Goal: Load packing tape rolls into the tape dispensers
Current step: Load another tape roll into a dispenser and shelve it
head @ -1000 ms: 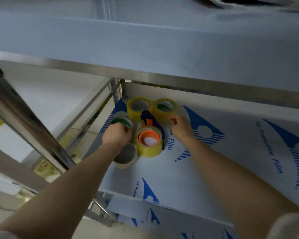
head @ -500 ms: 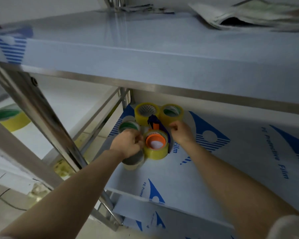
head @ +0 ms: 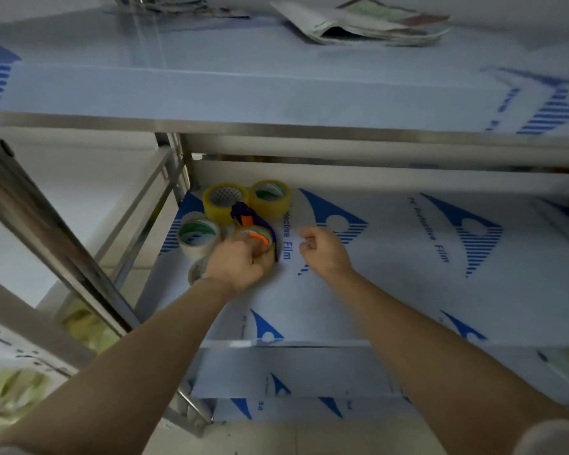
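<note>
The left hand (head: pixel 239 266) covers most of the tape roll (head: pixel 258 236) on the purple dispenser (head: pixel 247 215), fingers curled round it, near the left rear corner of the shelf (head: pixel 391 290). The right hand (head: pixel 326 252) hovers beside it, fingers curled; whether they pinch anything cannot be told. Open shelf surface extends rightward

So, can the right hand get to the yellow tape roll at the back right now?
Probably yes. The right hand holds nothing, and only bare shelf film lies between it and the yellow roll; the left hand grips the dispenser's roll, off that path.
</note>
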`<control>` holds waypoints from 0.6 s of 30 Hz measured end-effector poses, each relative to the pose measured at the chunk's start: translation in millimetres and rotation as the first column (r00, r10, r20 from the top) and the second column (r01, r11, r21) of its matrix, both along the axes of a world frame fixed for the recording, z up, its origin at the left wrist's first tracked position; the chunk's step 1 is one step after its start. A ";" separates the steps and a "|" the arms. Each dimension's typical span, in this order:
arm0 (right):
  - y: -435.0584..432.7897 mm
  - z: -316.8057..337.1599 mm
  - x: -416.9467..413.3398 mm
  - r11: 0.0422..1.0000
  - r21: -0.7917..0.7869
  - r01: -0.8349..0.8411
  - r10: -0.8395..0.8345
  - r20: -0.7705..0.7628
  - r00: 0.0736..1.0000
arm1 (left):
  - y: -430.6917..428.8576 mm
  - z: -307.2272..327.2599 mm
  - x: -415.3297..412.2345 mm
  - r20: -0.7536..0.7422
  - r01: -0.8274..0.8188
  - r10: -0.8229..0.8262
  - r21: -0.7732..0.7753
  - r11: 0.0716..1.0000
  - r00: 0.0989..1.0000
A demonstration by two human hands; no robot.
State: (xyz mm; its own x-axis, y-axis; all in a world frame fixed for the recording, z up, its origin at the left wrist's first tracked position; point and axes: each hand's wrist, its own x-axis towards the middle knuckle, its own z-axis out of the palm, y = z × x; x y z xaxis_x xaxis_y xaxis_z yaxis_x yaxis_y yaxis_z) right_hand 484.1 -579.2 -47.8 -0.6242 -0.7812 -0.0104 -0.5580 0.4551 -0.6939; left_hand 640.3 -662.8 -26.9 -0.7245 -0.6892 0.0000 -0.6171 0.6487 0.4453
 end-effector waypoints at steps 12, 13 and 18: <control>230.5 25.0 -150.8 0.943 -0.019 0.331 -0.332 -0.063 0.941 | 171.4 19.5 -198.2 -0.016 0.307 -0.307 -0.011 0.952 0.952; 258.9 26.4 -169.2 0.933 -0.016 0.360 -0.360 -0.068 0.931 | 195.7 19.7 -221.4 -0.023 0.328 -0.328 -0.002 0.945 0.944; 398.0 30.2 -255.9 0.877 0.012 0.480 -0.479 -0.072 0.875 | 315.6 16.7 -326.2 -0.055 0.445 -0.445 -0.017 0.895 0.894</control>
